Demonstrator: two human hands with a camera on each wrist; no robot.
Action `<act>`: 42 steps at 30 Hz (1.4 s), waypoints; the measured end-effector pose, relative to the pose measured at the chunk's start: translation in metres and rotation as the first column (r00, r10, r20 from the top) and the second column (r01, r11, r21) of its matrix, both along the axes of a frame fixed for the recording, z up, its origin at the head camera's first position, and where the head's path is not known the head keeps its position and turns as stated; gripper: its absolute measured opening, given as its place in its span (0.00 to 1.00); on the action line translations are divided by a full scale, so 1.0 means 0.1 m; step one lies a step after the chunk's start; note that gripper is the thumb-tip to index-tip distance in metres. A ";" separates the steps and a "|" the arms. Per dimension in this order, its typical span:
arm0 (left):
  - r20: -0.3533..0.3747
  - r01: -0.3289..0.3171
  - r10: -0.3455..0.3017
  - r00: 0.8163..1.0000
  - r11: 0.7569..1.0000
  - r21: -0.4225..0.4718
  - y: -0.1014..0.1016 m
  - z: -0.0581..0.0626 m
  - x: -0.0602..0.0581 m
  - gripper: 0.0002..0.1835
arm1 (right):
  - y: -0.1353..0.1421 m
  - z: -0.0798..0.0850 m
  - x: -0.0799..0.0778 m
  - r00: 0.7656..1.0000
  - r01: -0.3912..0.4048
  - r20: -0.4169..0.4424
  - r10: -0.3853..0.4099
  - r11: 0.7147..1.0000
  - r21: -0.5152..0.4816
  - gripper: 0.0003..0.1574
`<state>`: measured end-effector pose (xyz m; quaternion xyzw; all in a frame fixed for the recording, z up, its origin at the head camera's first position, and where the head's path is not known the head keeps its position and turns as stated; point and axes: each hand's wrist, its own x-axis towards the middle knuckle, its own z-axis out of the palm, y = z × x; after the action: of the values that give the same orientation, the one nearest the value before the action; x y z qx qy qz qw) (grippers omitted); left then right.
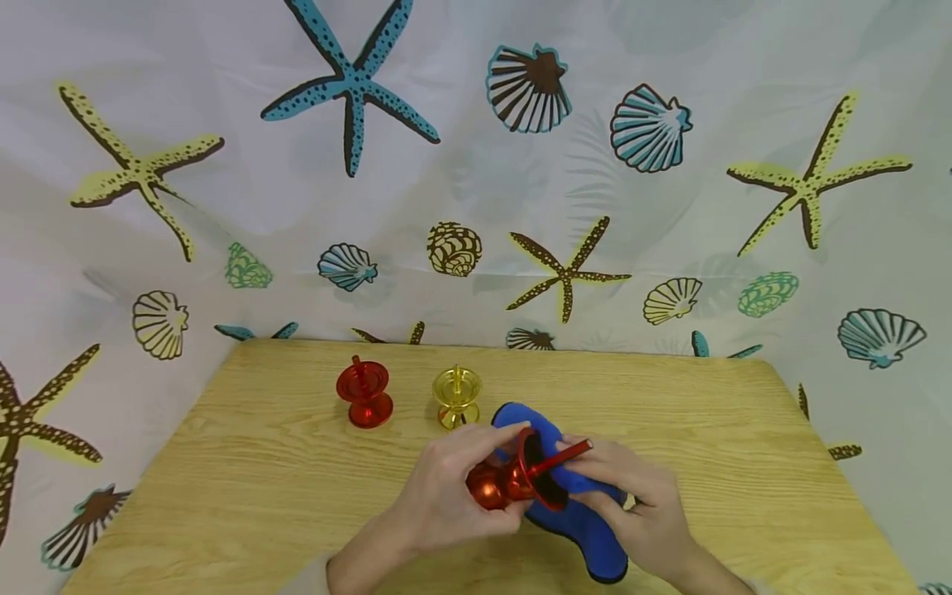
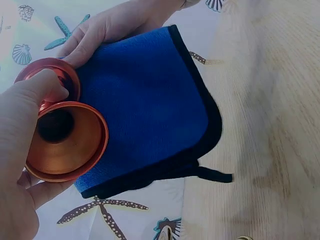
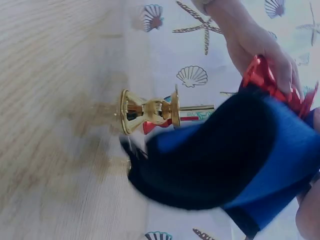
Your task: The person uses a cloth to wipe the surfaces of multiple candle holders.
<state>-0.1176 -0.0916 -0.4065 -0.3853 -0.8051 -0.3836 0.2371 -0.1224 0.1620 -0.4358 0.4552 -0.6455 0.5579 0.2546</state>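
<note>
My left hand (image 1: 442,500) grips a shiny red metal candle holder (image 1: 513,481), tilted so its spike points to the right. In the left wrist view the hollow underside of its base (image 2: 75,150) faces the camera, and the thumb lies over the stem. A folded blue cloth (image 1: 587,533) with black edging hangs from my right hand (image 1: 643,504), which pinches it beside the holder's dish. Part of the cloth lies behind the holder. From the right wrist, the cloth hides much of the held holder.
Farther back on the wooden table (image 1: 283,496) stand a second red candle holder (image 1: 370,411) and, to its right, a gold one (image 1: 457,390). Behind the table hangs a white curtain (image 1: 476,182) printed with starfish and shells.
</note>
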 end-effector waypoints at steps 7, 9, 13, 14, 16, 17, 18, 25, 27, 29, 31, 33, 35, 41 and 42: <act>-0.097 -0.074 0.066 0.993 0.993 -0.086 0.02 -0.03 -0.03 0.39 | -0.04 -0.02 0.14 0.981 0.168 -0.115 -0.158 0.982 0.083 0.14; -0.136 -0.105 0.090 0.987 0.988 -0.109 0.03 -0.05 -0.03 0.39 | -0.05 0.00 0.17 0.977 0.187 -0.123 -0.175 0.978 0.095 0.14; -0.238 -0.190 0.147 0.960 0.967 -0.169 0.06 -0.07 -0.03 0.40 | -0.07 0.08 0.24 0.967 0.250 -0.080 -0.240 0.955 0.157 0.16; -0.265 -0.211 0.157 0.951 0.959 -0.188 0.07 -0.06 -0.02 0.40 | -0.07 0.11 0.25 0.963 0.269 -0.061 -0.263 0.947 0.177 0.18; -0.324 -0.257 0.175 0.930 0.939 -0.229 0.09 -0.07 -0.02 0.40 | -0.09 0.18 0.28 0.954 0.295 -0.012 -0.299 0.933 0.206 0.22; -0.349 -0.277 0.181 0.919 0.928 -0.249 0.11 -0.07 -0.02 0.40 | -0.10 0.20 0.29 0.950 0.301 0.012 -0.311 0.929 0.213 0.23; -0.375 -0.298 0.186 0.908 0.916 -0.267 0.12 -0.08 -0.01 0.40 | -0.11 0.23 0.29 0.948 0.301 0.036 -0.316 0.929 0.214 0.23; -0.440 -0.352 0.181 0.879 0.871 -0.344 0.17 -0.10 0.01 0.39 | -0.17 0.34 0.31 0.907 0.325 0.192 -0.374 0.914 0.242 0.17; -0.410 -0.343 0.186 0.893 0.871 -0.352 0.16 -0.10 0.02 0.40 | -0.17 0.34 0.32 0.911 0.331 0.166 -0.377 0.910 0.249 0.18; -0.363 -0.326 0.194 0.911 0.879 -0.348 0.15 -0.09 0.02 0.40 | -0.17 0.32 0.33 0.924 0.333 0.105 -0.367 0.910 0.248 0.20; -0.311 -0.305 0.202 0.929 0.893 -0.332 0.13 -0.08 0.02 0.40 | -0.16 0.29 0.34 0.937 0.334 0.019 -0.350 0.910 0.246 0.20; -0.257 -0.279 0.203 0.945 0.911 -0.305 0.11 -0.06 0.01 0.40 | -0.14 0.26 0.34 0.945 0.327 -0.068 -0.320 0.914 0.240 0.16; -0.208 -0.253 0.200 0.958 0.928 -0.275 0.09 -0.05 0.00 0.40 | -0.11 0.21 0.32 0.952 0.297 -0.147 -0.269 0.929 0.221 0.14; -0.148 -0.193 0.163 0.975 0.957 -0.215 0.06 -0.04 0.00 0.41 | -0.01 0.07 0.19 0.947 0.184 -0.292 -0.134 0.971 0.150 0.15; -0.151 -0.188 0.158 0.976 0.959 -0.212 0.06 -0.04 0.00 0.41 | 0.00 0.06 0.18 0.946 0.180 -0.296 -0.132 0.974 0.140 0.15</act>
<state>-0.1179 -0.0852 -0.4105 -0.3625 -0.8564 -0.2411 0.2776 -0.1042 0.1616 -0.4300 0.4977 -0.6800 0.4092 0.3498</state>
